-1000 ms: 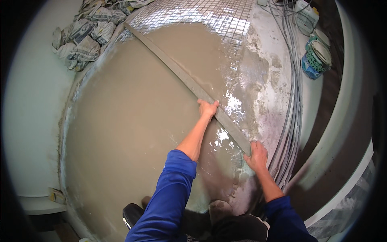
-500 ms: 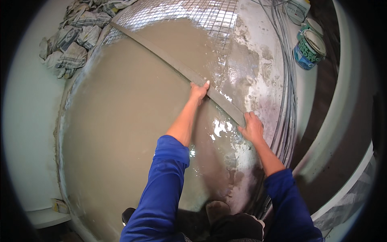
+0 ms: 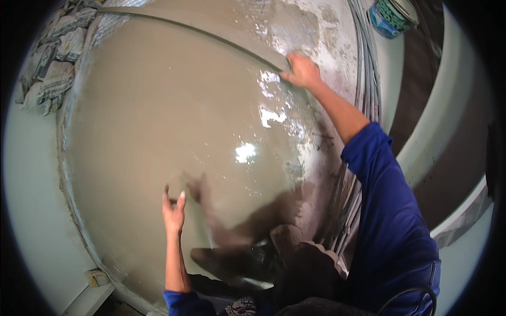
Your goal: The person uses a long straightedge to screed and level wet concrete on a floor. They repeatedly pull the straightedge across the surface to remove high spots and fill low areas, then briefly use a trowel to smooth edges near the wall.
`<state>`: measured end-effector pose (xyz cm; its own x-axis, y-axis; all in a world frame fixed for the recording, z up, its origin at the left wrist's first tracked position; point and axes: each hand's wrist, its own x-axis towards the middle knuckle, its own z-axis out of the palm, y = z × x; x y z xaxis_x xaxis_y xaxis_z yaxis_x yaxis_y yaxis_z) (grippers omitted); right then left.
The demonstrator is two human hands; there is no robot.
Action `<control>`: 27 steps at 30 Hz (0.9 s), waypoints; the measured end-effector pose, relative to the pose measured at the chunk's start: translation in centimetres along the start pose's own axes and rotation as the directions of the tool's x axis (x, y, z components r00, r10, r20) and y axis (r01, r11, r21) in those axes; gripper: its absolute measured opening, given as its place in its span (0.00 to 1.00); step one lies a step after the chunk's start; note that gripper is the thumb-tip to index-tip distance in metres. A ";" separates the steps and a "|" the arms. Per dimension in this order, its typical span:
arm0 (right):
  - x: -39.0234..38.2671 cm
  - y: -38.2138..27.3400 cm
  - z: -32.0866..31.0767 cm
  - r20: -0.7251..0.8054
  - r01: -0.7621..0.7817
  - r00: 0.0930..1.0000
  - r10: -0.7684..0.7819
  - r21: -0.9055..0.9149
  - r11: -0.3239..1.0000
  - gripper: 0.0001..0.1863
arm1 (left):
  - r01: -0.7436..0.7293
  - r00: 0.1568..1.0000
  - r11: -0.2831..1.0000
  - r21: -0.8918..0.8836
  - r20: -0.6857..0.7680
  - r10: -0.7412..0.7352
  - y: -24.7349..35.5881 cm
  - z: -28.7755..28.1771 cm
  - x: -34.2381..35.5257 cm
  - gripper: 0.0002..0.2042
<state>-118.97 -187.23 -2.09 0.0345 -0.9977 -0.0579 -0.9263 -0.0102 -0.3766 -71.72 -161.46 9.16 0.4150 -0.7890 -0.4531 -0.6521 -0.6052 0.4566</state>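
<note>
Right hand (image 3: 303, 72) grips a long, straight grey bar (image 3: 211, 33) by its end; left hand (image 3: 173, 215) empty.
Likely stiff, slick; better held at end and middle.

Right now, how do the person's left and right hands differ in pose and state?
The left hand is open and empty; the right hand grips the bar at one end. The left hand is lower in the picture; the right hand is farther forward, near the top. Both are bare.

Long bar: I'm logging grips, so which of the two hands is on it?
The right hand, gripping the long bar at its nearer end; the left hand is off it, above the wet layer.
</note>
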 end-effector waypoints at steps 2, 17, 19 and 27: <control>0.0 -0.8 -1.2 0.079 -0.008 0.997 0.014 -0.079 0.997 0.27 | 0.119 0.993 0.993 0.001 -0.016 -0.119 -4.6 -2.0 -3.6 0.38; -13.9 -15.6 6.4 0.108 -0.059 0.993 0.042 0.161 0.985 0.27 | 0.094 0.968 0.995 -0.020 -0.234 -0.096 -14.8 -7.3 -12.2 0.36; -12.2 -13.1 5.5 0.103 -0.075 0.993 0.059 0.161 0.984 0.27 | 0.102 0.960 0.995 -0.015 -0.262 -0.102 -15.4 -8.5 -12.7 0.36; -2.9 -4.6 1.2 0.064 -0.083 0.994 0.085 -0.021 0.996 0.25 | 0.177 0.925 0.984 -0.025 -0.336 -0.175 -18.5 -10.9 -13.6 0.33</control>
<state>-114.38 -184.20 -1.28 -0.0201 -0.9887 -0.1486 -0.9337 0.0717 -0.3508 -58.41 -140.66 15.22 0.7114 -0.6599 -0.2416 -0.5525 -0.7377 0.3880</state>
